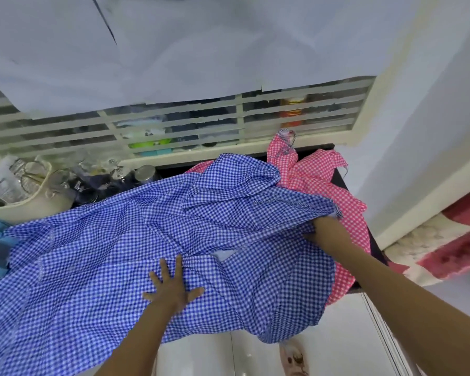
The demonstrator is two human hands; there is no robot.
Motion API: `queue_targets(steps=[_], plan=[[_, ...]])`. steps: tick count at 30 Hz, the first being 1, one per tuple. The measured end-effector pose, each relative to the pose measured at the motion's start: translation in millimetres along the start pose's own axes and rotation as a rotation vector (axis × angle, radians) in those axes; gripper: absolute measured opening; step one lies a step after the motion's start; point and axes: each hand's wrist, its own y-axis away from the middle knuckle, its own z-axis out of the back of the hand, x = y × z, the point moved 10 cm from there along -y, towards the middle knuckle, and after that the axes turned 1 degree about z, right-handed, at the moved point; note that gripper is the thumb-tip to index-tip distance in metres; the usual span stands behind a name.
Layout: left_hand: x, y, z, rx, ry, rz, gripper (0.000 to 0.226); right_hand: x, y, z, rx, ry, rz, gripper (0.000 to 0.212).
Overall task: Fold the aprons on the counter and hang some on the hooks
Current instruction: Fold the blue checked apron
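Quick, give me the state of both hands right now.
Left hand: open, fingers spread flat on the blue checked apron.
Right hand: gripping the blue checked apron's edge, fingertips hidden in the cloth.

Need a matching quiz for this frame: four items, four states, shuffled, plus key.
Things:
1. blue apron
2. pink apron
3. left hand
4. right hand

States:
A. flat, fingers spread, pressing down
B. bunched at the right end of the counter
C. gripping an apron's edge
D. spread wide across the counter

Pairs: 1-D, 2-B, 3-A, 4-C
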Motion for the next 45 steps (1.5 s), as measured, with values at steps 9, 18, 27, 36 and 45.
queue_targets(steps=[9,18,27,36,45], plan=[[-0.3,2.5,1.0,0.029,-0.001,-0.011,0.116,-97.6,30.8,58.3,-0.041,0.257,-0.267,0.020],[-14.5,5.2,11.4,0.022,-0.031,0.047,0.114,-64.0,33.8,76.1,-0.287,-0.059,-0.225,0.038],[-25.6,0.5,-0.8,0.036,0.132,0.071,0.110,53.4,-25.8,65.4,-0.194,-0.011,0.355,0.037],[-29.0,-4.2,-2.4,0.071,0.134,0.121,0.118,67.8,-83.7,-6.9,0.060,0.180,0.387,0.018],[-26.2,-1.1,-0.1,0.002,0.191,0.097,0.118,27.8,-138.0,83.7,-0.121,-0.402,0.172,0.013]])
